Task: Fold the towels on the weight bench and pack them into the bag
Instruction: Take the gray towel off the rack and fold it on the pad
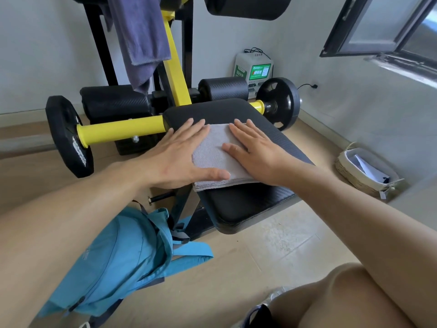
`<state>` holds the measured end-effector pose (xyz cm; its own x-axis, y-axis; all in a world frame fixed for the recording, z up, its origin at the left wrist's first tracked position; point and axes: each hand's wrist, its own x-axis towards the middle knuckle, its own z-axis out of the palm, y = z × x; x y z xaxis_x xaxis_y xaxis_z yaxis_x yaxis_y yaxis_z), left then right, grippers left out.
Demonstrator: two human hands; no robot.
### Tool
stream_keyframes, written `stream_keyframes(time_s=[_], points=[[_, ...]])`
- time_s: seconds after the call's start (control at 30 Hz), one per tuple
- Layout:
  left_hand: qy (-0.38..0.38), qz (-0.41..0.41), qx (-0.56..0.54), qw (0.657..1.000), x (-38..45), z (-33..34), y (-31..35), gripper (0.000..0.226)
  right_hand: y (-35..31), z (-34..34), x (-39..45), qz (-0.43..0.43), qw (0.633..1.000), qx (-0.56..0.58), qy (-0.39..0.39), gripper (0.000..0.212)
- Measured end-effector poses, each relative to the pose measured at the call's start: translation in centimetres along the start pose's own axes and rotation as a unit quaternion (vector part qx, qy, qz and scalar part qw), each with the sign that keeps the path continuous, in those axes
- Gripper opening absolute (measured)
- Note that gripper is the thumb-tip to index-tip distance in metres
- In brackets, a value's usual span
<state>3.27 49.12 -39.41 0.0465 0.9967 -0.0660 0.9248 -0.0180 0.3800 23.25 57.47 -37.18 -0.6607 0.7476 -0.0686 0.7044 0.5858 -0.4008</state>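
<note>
Grey towel [217,157]: folded small on bench [248,204] pad. Left hand [179,157] and right hand [255,152]: flat, open, grasping nothing, pressing folds down. Blue bag [113,263]: on floor beside bench, within reach for packing.

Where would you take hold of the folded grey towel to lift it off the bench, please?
Probably the near edge of the grey towel: it overhangs the bench pad at the layered fold, so fingers can slip under from the person's side and pinch every layer together.
</note>
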Motion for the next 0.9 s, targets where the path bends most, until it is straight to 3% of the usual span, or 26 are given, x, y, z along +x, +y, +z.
stream_keyframes(time_s=[0.57, 0.8, 0.9], points=[[-0.032, 0.033, 0.032, 0.998, -0.1, -0.3, -0.3, 0.159, 0.3, -0.9, 0.0, 0.058, 0.997, 0.050, -0.010, 0.078], [-0.029, 0.037, 0.011, 0.999, -0.2, -0.3, -0.6, 0.160, 0.9, -2.5, -0.3, 0.064, 0.982, 0.133, 0.114, 0.062], [-0.036, 0.030, 0.014, 0.999, -0.2, -0.4, -0.4, 0.161, 0.9, -1.7, 0.0, 0.059, 0.995, 0.068, 0.036, 0.069]])
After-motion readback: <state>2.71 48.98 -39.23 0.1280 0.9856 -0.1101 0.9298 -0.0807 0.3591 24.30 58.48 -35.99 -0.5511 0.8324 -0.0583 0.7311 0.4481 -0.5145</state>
